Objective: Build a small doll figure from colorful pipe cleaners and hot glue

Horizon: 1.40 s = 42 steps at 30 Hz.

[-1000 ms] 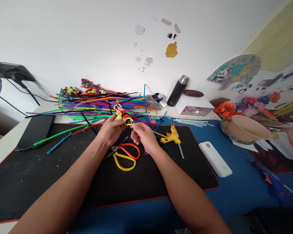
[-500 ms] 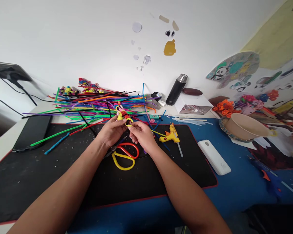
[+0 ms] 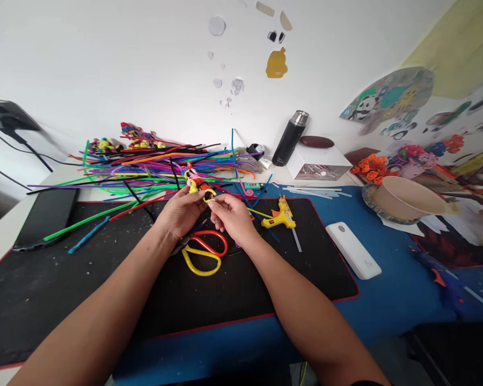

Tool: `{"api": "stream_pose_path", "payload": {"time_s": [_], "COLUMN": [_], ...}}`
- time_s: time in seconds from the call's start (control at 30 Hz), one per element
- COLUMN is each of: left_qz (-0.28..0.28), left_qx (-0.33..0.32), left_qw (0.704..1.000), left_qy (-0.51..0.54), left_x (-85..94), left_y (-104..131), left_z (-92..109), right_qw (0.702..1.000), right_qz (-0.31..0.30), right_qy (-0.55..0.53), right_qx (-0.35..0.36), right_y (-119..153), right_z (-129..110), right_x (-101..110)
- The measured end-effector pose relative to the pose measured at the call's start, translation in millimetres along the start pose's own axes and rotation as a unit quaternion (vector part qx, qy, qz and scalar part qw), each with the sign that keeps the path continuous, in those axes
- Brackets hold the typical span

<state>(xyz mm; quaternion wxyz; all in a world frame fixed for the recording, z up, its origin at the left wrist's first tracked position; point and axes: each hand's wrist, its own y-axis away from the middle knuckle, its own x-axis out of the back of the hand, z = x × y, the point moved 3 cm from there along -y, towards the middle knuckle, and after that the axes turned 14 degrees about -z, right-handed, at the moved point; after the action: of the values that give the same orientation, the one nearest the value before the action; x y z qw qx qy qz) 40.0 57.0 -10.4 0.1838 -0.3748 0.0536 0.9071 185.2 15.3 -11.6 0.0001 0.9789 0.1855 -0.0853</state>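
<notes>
My left hand (image 3: 182,210) is closed around a small pipe cleaner figure (image 3: 195,182) in red, yellow, pink and black. From the figure's lower side a yellow pipe cleaner (image 3: 211,194) curves out, and my right hand (image 3: 230,215) pinches it between thumb and fingertips. Both hands are close together above the black mat (image 3: 225,300). Just below them lie pliers or shears with one red and one yellow handle (image 3: 203,273); their head is partly hidden by my left hand.
Behind my hands spreads a heap of colourful pipe cleaners (image 3: 153,166). To the right lie a yellow glue gun (image 3: 282,215) and a white power bank (image 3: 353,251). A black flask (image 3: 290,140) leans near the wall. A phone (image 3: 48,214) lies at left. Finished-looking figures (image 3: 134,134) sit at the back.
The yellow pipe cleaner loop at the figure now looks wider and more open, its end bent along by my right fingers. The view has tilted slightly, shifting the scene upward.
</notes>
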Motion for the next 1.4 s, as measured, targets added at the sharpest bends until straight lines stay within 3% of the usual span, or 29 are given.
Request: {"api": "stream_pose_path", "payload": {"time_s": [0.7,1.13,1.4], "left_qz": [-0.039,-0.033,-0.028], "left_qx": [0.034,0.069,0.057], "left_qw": [0.999,0.997,0.997], "left_qy": [-0.003,-0.011,-0.033], "left_x": [-3.6,-5.5,-5.9], "left_y": [2.6,6.0,6.0], "left_z": [-2.4,-0.6,1.3], "right_qw": [0.996,0.992,0.989], "right_qz": [0.039,0.038,0.050], "right_qy": [-0.067,-0.106,-0.122], "right_qx": [-0.040,-0.057,-0.063], "right_y": [1.1,1.2,0.4], "right_z": [0.3,1.3,3.3], "right_x": [-0.9,0.7,2.4]}}
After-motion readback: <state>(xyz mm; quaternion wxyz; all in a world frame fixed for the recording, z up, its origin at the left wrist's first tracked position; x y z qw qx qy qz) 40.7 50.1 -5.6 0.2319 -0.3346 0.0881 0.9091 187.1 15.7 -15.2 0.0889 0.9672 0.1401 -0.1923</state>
